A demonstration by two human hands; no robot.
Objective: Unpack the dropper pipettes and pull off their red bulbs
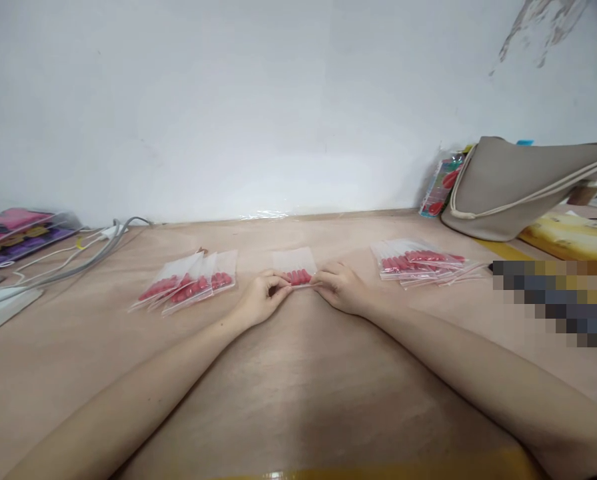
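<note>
A small clear plastic bag [294, 259] with several red pieces in its lower part lies in front of me at the middle of the table. My left hand [266, 295] pinches its near left corner between thumb and fingers. At the near right corner, my right hand [341, 287] grips the same edge, fingers closed. What the red pieces are is too small to tell. Similar bags of red pieces lie in an overlapping pile [193, 280] to the left, and another such pile [418, 260] is on the right.
A grey bag with a cord [518, 187] stands at the back right, beside a colourful package [441, 187] and a yellow packet [573, 235]. Cables [93, 257] and a stack of pink and purple packs [23, 233] lie far left. A white wall [278, 120] bounds the table's back.
</note>
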